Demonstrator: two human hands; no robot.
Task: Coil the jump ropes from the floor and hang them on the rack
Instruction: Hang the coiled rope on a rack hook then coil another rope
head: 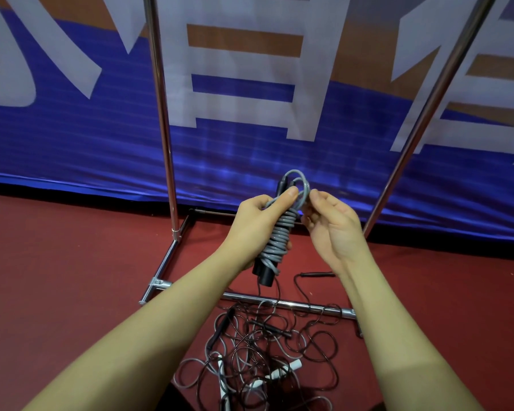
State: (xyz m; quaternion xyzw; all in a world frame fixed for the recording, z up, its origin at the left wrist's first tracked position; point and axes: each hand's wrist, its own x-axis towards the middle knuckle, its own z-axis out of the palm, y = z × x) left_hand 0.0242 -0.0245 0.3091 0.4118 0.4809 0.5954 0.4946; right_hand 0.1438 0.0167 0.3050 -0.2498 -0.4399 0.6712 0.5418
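Observation:
My left hand (257, 216) grips a grey jump rope (279, 237) wound tightly round its two black handles, held upright in front of me. My right hand (328, 221) pinches the loose grey loop at the top of that bundle. Below my hands, a tangle of jump ropes (267, 348) lies on the red floor, thin dark cords with black and white handles. The metal rack (166, 137) stands behind, with two upright poles and a base frame; its top bar is out of view.
A blue, white and orange banner (250, 114) hangs behind the rack down to the floor. The rack's front base bar (294, 305) crosses the floor above the tangle. Red floor (72, 262) spreads to the left and right.

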